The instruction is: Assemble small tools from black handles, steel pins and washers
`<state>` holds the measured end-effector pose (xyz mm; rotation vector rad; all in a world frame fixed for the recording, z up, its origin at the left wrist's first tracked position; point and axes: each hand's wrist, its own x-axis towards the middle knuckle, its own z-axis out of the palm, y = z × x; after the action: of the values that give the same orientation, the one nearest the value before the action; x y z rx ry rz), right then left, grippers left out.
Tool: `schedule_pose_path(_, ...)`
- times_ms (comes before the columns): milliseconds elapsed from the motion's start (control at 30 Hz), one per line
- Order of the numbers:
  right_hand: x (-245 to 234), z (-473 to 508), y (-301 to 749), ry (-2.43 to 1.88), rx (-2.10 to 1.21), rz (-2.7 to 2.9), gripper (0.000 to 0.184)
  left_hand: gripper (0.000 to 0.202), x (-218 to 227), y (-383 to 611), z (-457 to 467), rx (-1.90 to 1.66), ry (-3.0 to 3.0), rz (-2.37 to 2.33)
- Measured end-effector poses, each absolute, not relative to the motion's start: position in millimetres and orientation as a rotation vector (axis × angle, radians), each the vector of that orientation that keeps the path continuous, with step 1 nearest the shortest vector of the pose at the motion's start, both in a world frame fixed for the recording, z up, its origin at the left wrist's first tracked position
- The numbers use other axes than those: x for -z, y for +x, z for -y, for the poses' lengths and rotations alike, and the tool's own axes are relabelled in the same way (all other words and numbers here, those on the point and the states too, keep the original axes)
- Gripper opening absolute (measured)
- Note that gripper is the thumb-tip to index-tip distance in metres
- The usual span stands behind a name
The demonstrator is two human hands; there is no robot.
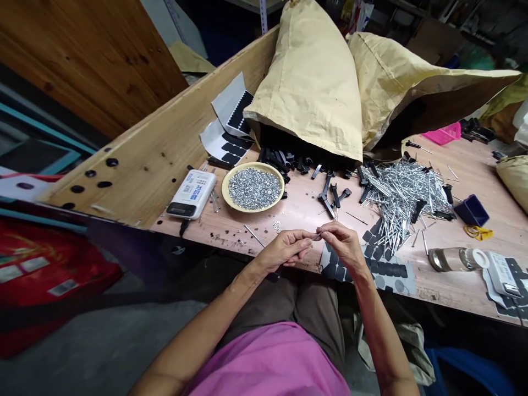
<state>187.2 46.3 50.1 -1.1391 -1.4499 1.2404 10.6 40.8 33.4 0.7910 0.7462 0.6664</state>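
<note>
A small thin piece (316, 237) is held between the fingertips of the left hand (285, 250) and the right hand (343, 245), whose fingers are pinched almost fully together on it from either side; whether it is made of one part or two cannot be told, as most of it is covered. The piece is held near the front edge of the bench (297, 212), with a bowl (252, 210) of small metal nuts (253, 188) set beyond the left hand and metal rods (398, 198) heaped beyond the right.
</note>
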Motion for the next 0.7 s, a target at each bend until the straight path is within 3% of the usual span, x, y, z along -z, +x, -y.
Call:
schedule_pose_path(233,-45.1,-44.5,187.1,-1.166,-1.335,1.339,0.027,0.050,-30.3,12.8,-39.9,-0.728,0.879,-0.740)
schedule_pose_path(500,-44.9,-43.1,182.2,-1.148,-1.081,1.473,0.022,0.056,-30.0,15.6,-42.2,-0.777,0.834,-0.738)
schedule_pose_path(700,-40.7,-44.4,178.1,-1.152,-1.195,1.351,0.029,0.054,-29.2,18.1,-39.9,-0.780,0.877,-0.756)
